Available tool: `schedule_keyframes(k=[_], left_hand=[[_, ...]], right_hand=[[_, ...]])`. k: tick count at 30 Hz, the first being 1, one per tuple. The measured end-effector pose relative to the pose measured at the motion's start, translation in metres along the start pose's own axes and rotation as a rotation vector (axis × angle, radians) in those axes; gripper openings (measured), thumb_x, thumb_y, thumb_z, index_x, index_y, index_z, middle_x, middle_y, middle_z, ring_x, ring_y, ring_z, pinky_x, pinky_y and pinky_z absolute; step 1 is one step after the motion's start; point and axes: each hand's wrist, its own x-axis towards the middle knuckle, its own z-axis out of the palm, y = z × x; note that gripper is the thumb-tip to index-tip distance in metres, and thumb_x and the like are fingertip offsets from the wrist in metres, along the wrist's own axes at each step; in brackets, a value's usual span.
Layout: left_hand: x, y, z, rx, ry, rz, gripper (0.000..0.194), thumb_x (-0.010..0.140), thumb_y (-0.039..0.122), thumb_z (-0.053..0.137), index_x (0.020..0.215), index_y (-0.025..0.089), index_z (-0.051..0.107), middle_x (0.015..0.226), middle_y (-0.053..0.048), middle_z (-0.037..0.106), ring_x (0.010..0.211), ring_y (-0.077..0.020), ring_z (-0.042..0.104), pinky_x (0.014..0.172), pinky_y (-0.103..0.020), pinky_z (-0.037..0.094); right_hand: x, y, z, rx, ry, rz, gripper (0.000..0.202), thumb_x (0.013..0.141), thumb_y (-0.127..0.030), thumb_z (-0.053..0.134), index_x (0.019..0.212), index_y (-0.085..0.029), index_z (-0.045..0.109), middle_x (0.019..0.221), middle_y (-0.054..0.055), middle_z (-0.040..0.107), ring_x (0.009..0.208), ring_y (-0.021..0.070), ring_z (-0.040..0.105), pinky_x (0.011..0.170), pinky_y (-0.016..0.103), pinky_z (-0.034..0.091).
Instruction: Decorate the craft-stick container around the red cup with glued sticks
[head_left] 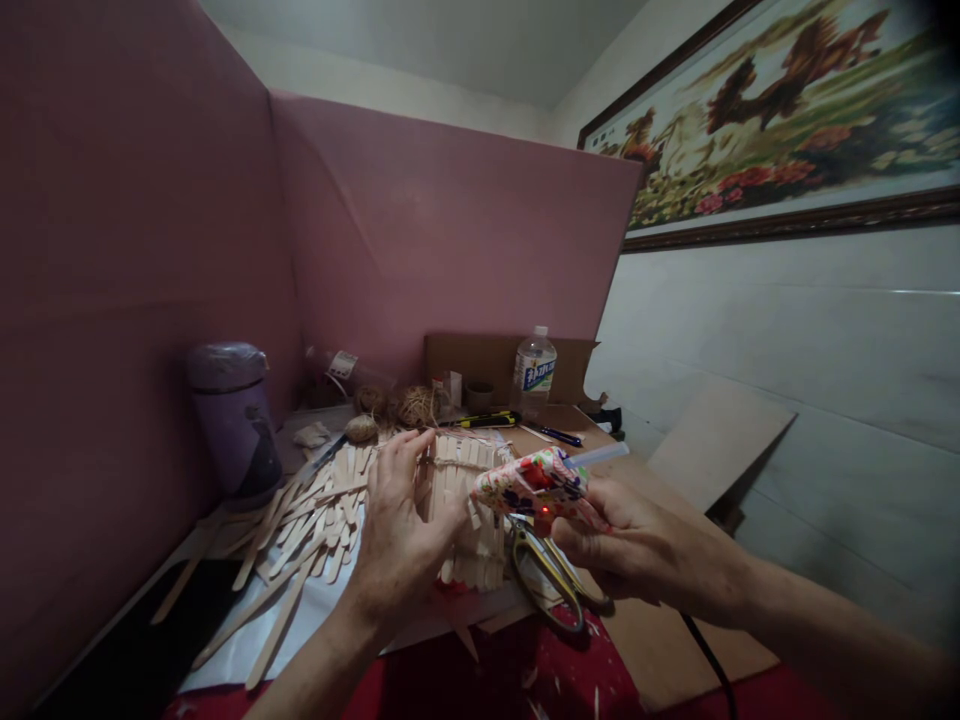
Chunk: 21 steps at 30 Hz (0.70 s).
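Note:
My right hand point(626, 535) is wrapped round the handle of a glue gun point(529, 480) with a colourful floral pattern. A translucent glue stick point(600, 455) pokes out of its back, and a small red light glows on its side. The gun's nozzle points left, close to a piece built of wooden craft sticks point(461, 485) laid side by side, with twine across its top. My left hand point(405, 520) grips this piece from the left, thumb on the near side and fingers along its far left edge. Yellow-and-grey scissors point(551, 580) lie under the gun.
Loose craft sticks point(322, 520) are heaped on the left. A purple canister point(236, 420) stands behind them. Farther back are twine balls point(416, 405), a yellow utility knife point(484, 420), a pen point(559, 435) and a plastic bottle point(535, 372). A black cord point(709, 655) hangs below my right wrist.

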Motion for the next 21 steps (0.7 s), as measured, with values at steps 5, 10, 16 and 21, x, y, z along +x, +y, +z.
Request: schedule_keyframes(k=[5, 10, 16, 21], left_hand=[[0.0002, 0.0001, 0.0006, 0.016, 0.001, 0.008, 0.046, 0.075, 0.03, 0.057, 0.119, 0.021, 0.049, 0.127, -0.008, 0.047, 0.122, -0.0248, 0.043, 0.106, -0.048, 0.033], [0.0002, 0.0002, 0.0007, 0.029, 0.004, -0.002, 0.046, 0.075, 0.031, 0.057, 0.118, 0.02, 0.05, 0.127, -0.009, 0.047, 0.122, -0.0254, 0.043, 0.105, -0.048, 0.034], [-0.0002, 0.0003, 0.0002, 0.031, -0.002, 0.0, 0.047, 0.074, 0.029, 0.056, 0.12, 0.021, 0.049, 0.128, -0.008, 0.047, 0.122, -0.0253, 0.043, 0.106, -0.048, 0.033], [0.0, -0.0002, 0.0013, 0.02, 0.004, 0.007, 0.048, 0.073, 0.028, 0.056, 0.12, 0.021, 0.049, 0.127, -0.008, 0.047, 0.122, -0.0247, 0.043, 0.106, -0.048, 0.033]], right_hand=[[-0.0009, -0.0018, -0.001, -0.04, 0.009, 0.018, 0.047, 0.082, -0.063, 0.054, 0.07, -0.019, 0.041, 0.053, -0.008, 0.035, 0.044, 0.0046, 0.028, 0.037, 0.016, 0.022], [-0.0008, 0.0021, -0.001, -0.006, 0.011, 0.027, 0.047, 0.083, -0.061, 0.053, 0.067, -0.019, 0.04, 0.051, -0.008, 0.036, 0.043, 0.0039, 0.027, 0.036, 0.015, 0.02], [0.0006, 0.0028, 0.0008, 0.058, -0.016, -0.023, 0.048, 0.084, -0.061, 0.053, 0.064, -0.019, 0.039, 0.048, -0.009, 0.035, 0.039, 0.0034, 0.024, 0.035, 0.016, 0.021], [0.0017, 0.006, -0.0001, 0.028, 0.003, -0.016, 0.049, 0.083, -0.061, 0.053, 0.063, -0.019, 0.039, 0.046, -0.01, 0.032, 0.038, 0.0032, 0.021, 0.035, 0.017, 0.018]])
